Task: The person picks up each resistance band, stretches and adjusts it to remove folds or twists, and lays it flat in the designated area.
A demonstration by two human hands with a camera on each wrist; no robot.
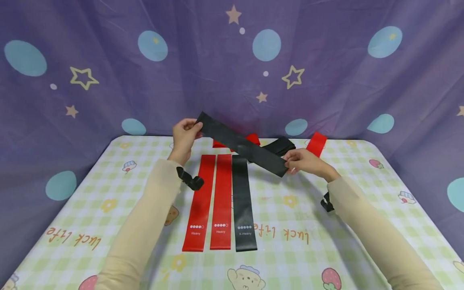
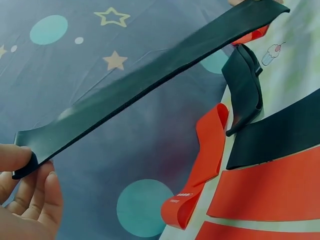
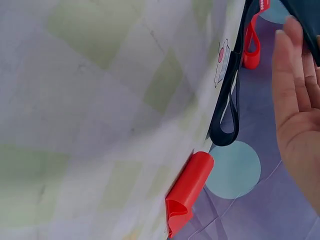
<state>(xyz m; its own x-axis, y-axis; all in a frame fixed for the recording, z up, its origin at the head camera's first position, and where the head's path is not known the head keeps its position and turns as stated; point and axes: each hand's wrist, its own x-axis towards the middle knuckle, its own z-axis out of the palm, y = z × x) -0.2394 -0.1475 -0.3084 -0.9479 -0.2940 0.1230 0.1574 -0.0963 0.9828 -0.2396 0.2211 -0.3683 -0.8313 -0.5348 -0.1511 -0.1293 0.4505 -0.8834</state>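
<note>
A person holds a long black band (image 1: 242, 143) up in the air over the far part of the table (image 1: 362, 193). The left hand (image 1: 184, 137) pinches the far left end of the band between thumb and fingers. The right hand (image 1: 304, 161) pinches the near right end. The band is flat and pulled straight between both hands, and it slants from far left to near right.

In the left wrist view the black band (image 2: 150, 75) runs from the left fingers (image 2: 35, 200) up to the top right. In the right wrist view the right hand (image 3: 297, 115) shows with its fingers close together and mostly straight, and a bit of the band sits at the fingertips.

Three more bands lie flat on the table, side by side and just touching. The two on the left are red bands (image 1: 210, 201) and the one on the right is a black flat band (image 1: 243, 201). White words sit at their near ends.

At the far edge of the table lie a bent red band (image 1: 253, 139), a bunched black band (image 1: 280, 145) and another red band (image 1: 316, 143) that hangs half over the edge.

The table has a green checked cloth with little bears and strawberries. Behind it hangs a purple curtain (image 1: 108, 100) with stars and blue dots
</note>
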